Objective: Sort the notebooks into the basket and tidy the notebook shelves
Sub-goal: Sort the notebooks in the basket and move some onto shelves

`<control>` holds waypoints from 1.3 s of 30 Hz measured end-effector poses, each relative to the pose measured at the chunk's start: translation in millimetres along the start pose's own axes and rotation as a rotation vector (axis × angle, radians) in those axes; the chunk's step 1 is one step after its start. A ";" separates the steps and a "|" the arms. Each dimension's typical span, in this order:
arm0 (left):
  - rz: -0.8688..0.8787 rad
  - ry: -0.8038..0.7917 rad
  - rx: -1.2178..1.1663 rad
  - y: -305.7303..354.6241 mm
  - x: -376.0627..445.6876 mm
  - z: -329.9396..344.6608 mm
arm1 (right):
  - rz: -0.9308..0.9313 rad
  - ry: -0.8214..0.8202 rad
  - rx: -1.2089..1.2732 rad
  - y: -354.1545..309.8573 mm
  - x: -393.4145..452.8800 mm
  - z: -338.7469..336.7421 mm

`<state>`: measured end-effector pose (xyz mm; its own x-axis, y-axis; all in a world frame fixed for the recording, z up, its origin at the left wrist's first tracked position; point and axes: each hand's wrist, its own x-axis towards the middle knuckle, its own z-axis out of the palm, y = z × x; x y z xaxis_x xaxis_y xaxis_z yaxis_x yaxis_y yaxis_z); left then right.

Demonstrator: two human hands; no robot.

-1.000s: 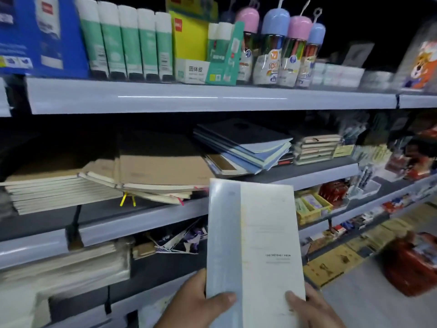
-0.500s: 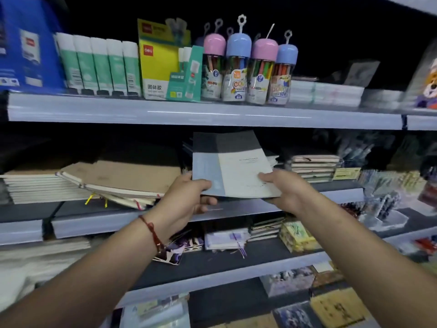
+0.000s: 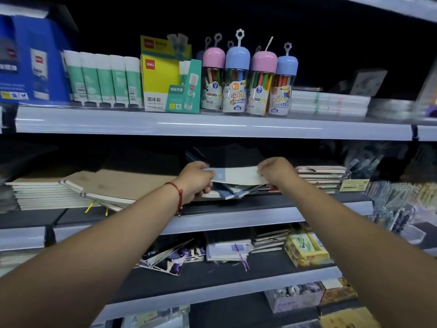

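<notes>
Shop shelving with pale metal edges fills the head view, dark behind. On the middle shelf point(image 3: 236, 216) I hold a thin notebook point(image 3: 236, 176), its cover pale cream with a grey-blue band down the left side, lying nearly flat over a loose pile of blue notebooks point(image 3: 233, 190). My left hand point(image 3: 196, 182) clamps its left edge, thumb on top and fingers curled beneath; a red string bracelet point(image 3: 178, 197) circles that wrist. My right hand point(image 3: 275, 172) pinches the right edge, knuckles up. Both forearms reach straight out from the near corners. Left of the pile lie kraft-brown notebooks point(image 3: 113, 183) with white page edges. On the shelf above stand green-and-white glue sticks point(image 3: 104, 79) and dome-capped jars of coloured pens point(image 3: 248, 84).
</notes>
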<state>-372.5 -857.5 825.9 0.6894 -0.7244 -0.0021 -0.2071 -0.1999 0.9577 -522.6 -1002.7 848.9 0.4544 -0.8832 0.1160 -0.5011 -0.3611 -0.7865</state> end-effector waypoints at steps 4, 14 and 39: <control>0.040 -0.010 0.198 -1.5 7.4 0.7 | -0.015 0.015 -0.226 4.2 0.5 5.4; 0.103 0.006 0.367 -8.2 -13.0 -4.4 | -0.029 -0.123 -0.291 11.7 4.0 0.3; -0.753 -0.105 0.931 -462.4 -331.3 -241.5 | -0.906 -1.197 -0.722 74.3 -272.9 408.8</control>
<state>-337.5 -365.8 453.3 0.8017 -0.2630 -0.5367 -0.2289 -0.9646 0.1307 -382.7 -666.1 510.8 0.8676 0.2664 -0.4199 0.1631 -0.9501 -0.2658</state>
